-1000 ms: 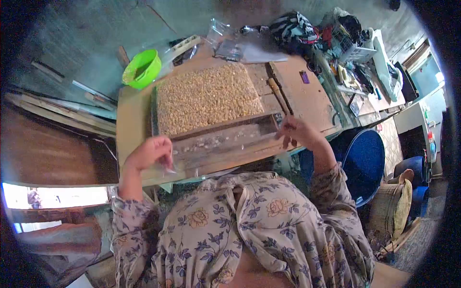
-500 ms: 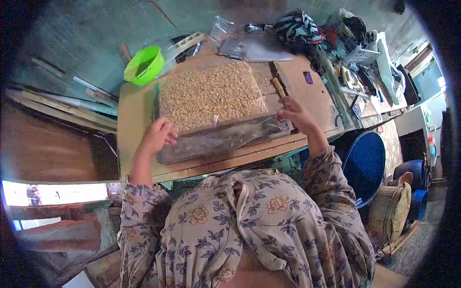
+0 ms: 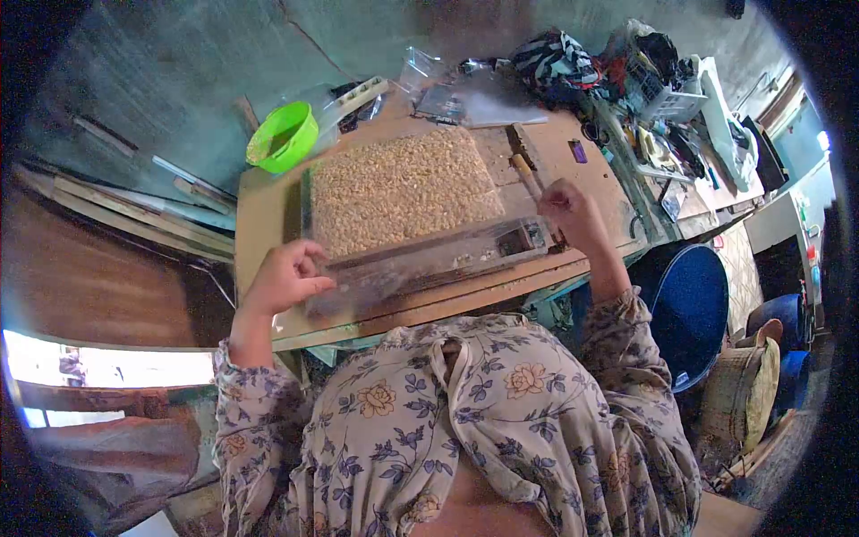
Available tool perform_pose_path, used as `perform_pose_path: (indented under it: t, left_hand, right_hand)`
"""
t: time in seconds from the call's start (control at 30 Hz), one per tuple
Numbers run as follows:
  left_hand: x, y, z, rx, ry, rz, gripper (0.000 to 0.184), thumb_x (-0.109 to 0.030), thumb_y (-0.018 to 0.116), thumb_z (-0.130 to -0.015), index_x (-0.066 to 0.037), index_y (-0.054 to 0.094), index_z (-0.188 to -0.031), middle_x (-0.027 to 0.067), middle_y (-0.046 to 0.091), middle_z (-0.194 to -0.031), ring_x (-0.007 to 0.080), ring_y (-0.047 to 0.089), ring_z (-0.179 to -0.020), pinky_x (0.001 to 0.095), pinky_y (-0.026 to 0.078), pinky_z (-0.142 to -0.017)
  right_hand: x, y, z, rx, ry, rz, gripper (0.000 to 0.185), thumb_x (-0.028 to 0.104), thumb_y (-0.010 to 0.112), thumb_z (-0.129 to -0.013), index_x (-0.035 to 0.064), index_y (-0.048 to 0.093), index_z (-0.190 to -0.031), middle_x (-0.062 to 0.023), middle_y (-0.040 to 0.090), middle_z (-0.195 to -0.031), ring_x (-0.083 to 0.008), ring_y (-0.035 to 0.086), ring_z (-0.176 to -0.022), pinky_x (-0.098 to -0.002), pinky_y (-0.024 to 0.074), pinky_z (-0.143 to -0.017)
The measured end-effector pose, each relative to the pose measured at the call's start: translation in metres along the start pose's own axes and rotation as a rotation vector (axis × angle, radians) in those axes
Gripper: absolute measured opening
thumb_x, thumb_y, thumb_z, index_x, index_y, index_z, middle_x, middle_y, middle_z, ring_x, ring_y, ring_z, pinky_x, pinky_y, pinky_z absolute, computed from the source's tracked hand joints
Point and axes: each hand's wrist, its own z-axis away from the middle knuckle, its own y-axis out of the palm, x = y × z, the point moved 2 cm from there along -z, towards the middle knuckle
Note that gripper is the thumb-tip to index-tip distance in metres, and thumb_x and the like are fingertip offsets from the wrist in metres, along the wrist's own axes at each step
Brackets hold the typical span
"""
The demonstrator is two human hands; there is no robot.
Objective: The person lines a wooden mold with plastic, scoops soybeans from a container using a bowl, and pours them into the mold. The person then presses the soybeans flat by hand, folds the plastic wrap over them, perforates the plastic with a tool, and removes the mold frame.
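Film [image 3: 412, 268], clear and creased, stretched between left hand [image 3: 291, 276] and right hand [image 3: 570, 211], along the near edge of the grain layer [image 3: 403, 192]. At the left hand: fingers curled, thumb forward, a gap visible between thumb and index finger; grip on the film, cannot tell. At the right hand: fingers bunched together, clamped on the film's corner. Grain layer, pale and rectangular, flat on the tabletop [image 3: 268, 206], beyond and between both hands. Beyond the left hand: green bowl [image 3: 284, 136], tilted, at the far left of the layer. Just beyond the right hand: tool with a light handle [image 3: 526, 174]. Farther beyond, slightly right: small purple object [image 3: 578, 152]. Right of the right hand, off the tabletop: blue barrel [image 3: 687, 309].
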Motion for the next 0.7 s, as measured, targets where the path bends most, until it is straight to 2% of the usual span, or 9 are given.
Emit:
perform_pose_path:
  t: [0.03,0.17,0.23,0.27,0.33,0.4,0.53,0.6,0.7]
  left_hand:
    - [-0.002,-0.001,0.004,0.080,-0.094,-0.088,0.026,-0.016,0.071,-0.065,-0.002,0.056,-0.081,-0.0020,0.049,-0.060,0.0057,0.044,-0.055,0.0207,0.037,-0.050]
    - [-0.010,-0.009,0.025,-0.027,-0.043,-0.036,0.015,-0.010,0.067,-0.065,-0.003,0.055,-0.071,-0.0008,0.053,-0.065,0.0058,0.044,-0.056,0.0201,0.039,-0.054]
    - [-0.013,-0.011,0.031,-0.053,0.141,0.066,0.010,-0.010,0.062,-0.072,-0.005,0.053,-0.074,0.0013,0.057,-0.068,0.0069,0.049,-0.059,0.0210,0.041,-0.056]
    - [-0.011,-0.011,0.031,-0.057,0.138,0.067,0.010,-0.010,0.062,-0.072,-0.005,0.053,-0.074,0.0013,0.057,-0.068,0.0069,0.049,-0.059,0.0210,0.041,-0.056]
    - [0.004,-0.004,0.028,0.096,-0.213,0.424,0.009,-0.011,0.057,-0.077,-0.005,0.051,-0.078,0.0026,0.060,-0.072,0.0105,0.054,-0.061,0.0219,0.042,-0.054]
    - [0.021,-0.003,0.014,0.153,-0.260,0.377,0.009,-0.013,0.056,-0.079,-0.005,0.051,-0.080,0.0029,0.060,-0.072,0.0107,0.055,-0.062,0.0224,0.043,-0.054]
    - [0.068,0.015,-0.015,0.216,-0.346,0.307,0.012,-0.016,0.054,-0.081,-0.005,0.051,-0.080,0.0026,0.059,-0.071,0.0100,0.054,-0.062,0.0232,0.043,-0.053]
    - [0.091,0.029,-0.027,0.270,-0.388,0.230,0.013,-0.016,0.056,-0.079,-0.004,0.052,-0.082,0.0016,0.058,-0.070,0.0092,0.053,-0.061,0.0231,0.043,-0.053]
    - [0.116,0.045,-0.041,0.228,-0.277,0.056,0.013,-0.016,0.055,-0.079,-0.003,0.054,-0.082,0.0003,0.056,-0.069,0.0085,0.052,-0.061,0.0231,0.043,-0.054]
  right_hand:
    - [0.008,-0.005,0.004,-0.001,-0.001,-0.001,0.013,0.003,0.060,-0.070,0.0014,0.053,-0.081,-0.0016,0.055,-0.065,-0.0112,0.053,-0.064,-0.0247,0.0424,-0.058]
    - [0.041,-0.025,0.028,0.098,0.089,0.020,0.008,0.002,0.056,-0.074,0.0037,0.052,-0.080,-0.0024,0.055,-0.066,-0.0121,0.053,-0.059,-0.0247,0.0430,-0.054]
    - [0.051,-0.033,0.030,0.153,0.147,-0.046,0.007,0.002,0.054,-0.075,0.0042,0.052,-0.082,-0.0028,0.055,-0.067,-0.0124,0.053,-0.058,-0.0248,0.0433,-0.052]
    - [0.054,-0.036,0.032,0.217,0.196,-0.096,0.008,0.003,0.054,-0.076,0.0047,0.052,-0.083,-0.0028,0.055,-0.068,-0.0123,0.053,-0.056,-0.0248,0.0439,-0.051]
    - [0.053,-0.033,0.031,0.280,0.252,-0.145,0.008,0.003,0.053,-0.076,0.0051,0.052,-0.084,-0.0029,0.054,-0.069,-0.0121,0.053,-0.055,-0.0248,0.0445,-0.050]
    - [0.038,-0.020,0.021,0.313,0.414,-0.191,0.012,0.004,0.055,-0.075,0.0045,0.051,-0.086,-0.0029,0.054,-0.071,-0.0115,0.052,-0.058,-0.0250,0.0457,-0.051]
    - [-0.057,0.006,-0.023,0.438,0.143,0.115,0.015,0.007,0.060,-0.071,0.0023,0.054,-0.084,-0.0025,0.056,-0.073,-0.0102,0.051,-0.069,-0.0262,0.0449,-0.059]
    - [-0.102,0.022,-0.045,0.493,0.107,0.226,0.016,0.008,0.062,-0.068,0.0027,0.055,-0.082,-0.0034,0.057,-0.075,-0.0122,0.053,-0.069,-0.0274,0.0436,-0.061]
    - [-0.094,0.035,-0.051,0.516,0.167,0.379,0.024,0.005,0.063,-0.065,0.0039,0.054,-0.087,-0.0043,0.056,-0.070,-0.0147,0.055,-0.068,-0.0268,0.0443,-0.063]
